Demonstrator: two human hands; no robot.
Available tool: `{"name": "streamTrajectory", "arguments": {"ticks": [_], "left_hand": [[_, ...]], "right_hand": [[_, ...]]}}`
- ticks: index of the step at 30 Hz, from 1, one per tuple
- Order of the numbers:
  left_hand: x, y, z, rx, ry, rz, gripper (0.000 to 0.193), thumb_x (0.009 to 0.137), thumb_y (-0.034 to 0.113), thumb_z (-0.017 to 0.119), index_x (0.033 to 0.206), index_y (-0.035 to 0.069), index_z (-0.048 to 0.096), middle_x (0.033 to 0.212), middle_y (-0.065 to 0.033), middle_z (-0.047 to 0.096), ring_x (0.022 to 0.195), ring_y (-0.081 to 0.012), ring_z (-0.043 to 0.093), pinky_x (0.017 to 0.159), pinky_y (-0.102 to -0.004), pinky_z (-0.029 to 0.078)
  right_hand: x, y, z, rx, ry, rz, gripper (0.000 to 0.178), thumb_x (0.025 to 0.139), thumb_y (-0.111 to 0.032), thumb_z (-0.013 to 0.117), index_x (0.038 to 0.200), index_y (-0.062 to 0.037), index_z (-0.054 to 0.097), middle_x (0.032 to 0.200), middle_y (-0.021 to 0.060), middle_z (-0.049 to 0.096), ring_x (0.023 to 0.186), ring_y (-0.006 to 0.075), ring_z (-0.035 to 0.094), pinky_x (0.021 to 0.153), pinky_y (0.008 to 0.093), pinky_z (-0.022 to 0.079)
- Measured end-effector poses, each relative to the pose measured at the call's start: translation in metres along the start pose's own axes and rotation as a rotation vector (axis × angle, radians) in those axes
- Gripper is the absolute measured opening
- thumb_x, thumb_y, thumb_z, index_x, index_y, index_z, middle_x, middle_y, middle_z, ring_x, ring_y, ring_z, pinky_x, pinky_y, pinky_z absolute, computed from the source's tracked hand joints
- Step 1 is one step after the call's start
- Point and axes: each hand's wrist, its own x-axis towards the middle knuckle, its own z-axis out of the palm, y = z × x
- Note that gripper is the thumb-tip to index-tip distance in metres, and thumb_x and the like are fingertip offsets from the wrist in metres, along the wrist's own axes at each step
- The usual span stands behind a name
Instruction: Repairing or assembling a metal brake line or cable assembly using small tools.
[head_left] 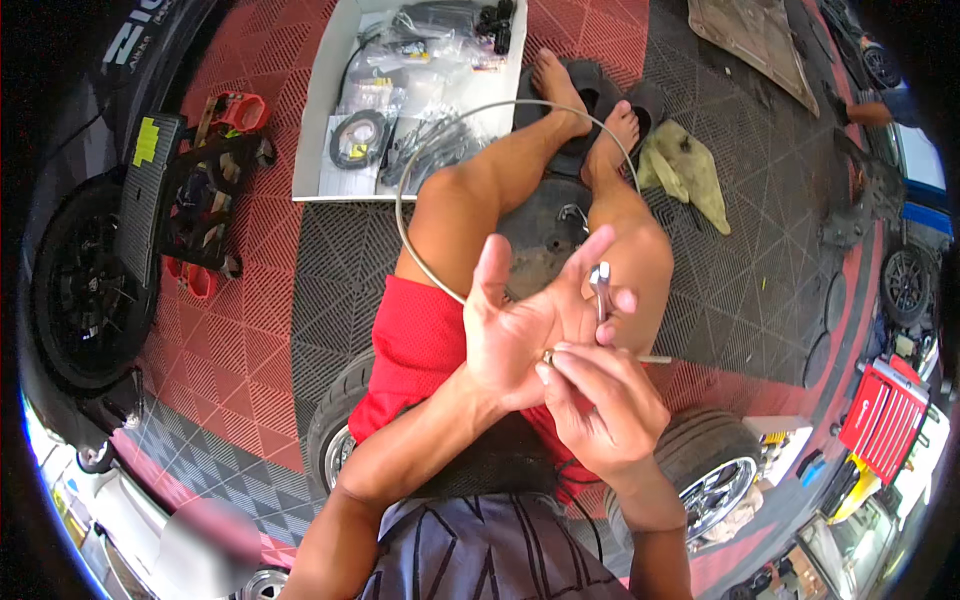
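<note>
My left hand is turned palm up, thumb and a finger stretched out. Between its other fingers sits a shiny metal wrench, its forked end pointing up. Over that palm, my right hand pinches a small brass-coloured fitting between thumb and fingertips. A thin, pale braided hose rises from behind my left hand and loops over my knees toward the right shin. A straight piece of similar hose sticks out right of my right hand; whether both join is hidden.
Ahead, an open white box holds bagged parts and a coiled black cable. A yellowish cloth lies by my feet. Tyres stand on either side of me. A car wheel is at left, a red tool chest at right.
</note>
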Motion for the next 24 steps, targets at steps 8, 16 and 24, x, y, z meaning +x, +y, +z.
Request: {"name": "streamTrajectory", "arguments": {"ticks": [8,16,24], "left_hand": [[-0.005,0.001,0.011,0.064,0.045,-0.025,0.094,0.075,0.081,0.036,0.145,0.020,0.027,0.116,-0.0149,0.047,0.089,-0.0213,0.051,0.081,-0.0301,0.046],[-0.002,-0.001,0.025,0.680,0.130,0.085,0.068,0.088,0.051,0.044,0.134,0.002,0.037,0.105,-0.0064,0.049,0.087,-0.0135,0.045,0.081,-0.0283,0.035],[-0.007,-0.003,0.030,1.181,0.286,0.219,0.042,0.078,0.005,0.067,0.117,0.001,0.055,0.094,-0.0003,0.047,0.081,-0.0074,0.041,0.071,-0.0216,0.032]], "right_hand": [[0.002,-0.007,-0.002,0.032,-0.005,0.064,0.034,0.074,0.001,0.074,0.104,0.0042,0.058,0.086,0.0147,0.065,0.076,0.0242,0.067,0.067,0.0320,0.054],[-0.009,-0.001,-0.016,1.133,0.245,0.740,0.018,0.085,0.002,0.060,0.103,0.0037,0.058,0.098,0.0162,0.062,0.072,0.0154,0.058,0.065,0.0257,0.048],[-0.010,0.022,-0.024,1.960,0.306,1.099,0.021,0.094,-0.017,0.052,0.104,0.0006,0.056,0.097,0.0082,0.062,0.065,0.0093,0.050,0.058,0.0231,0.043]]}}
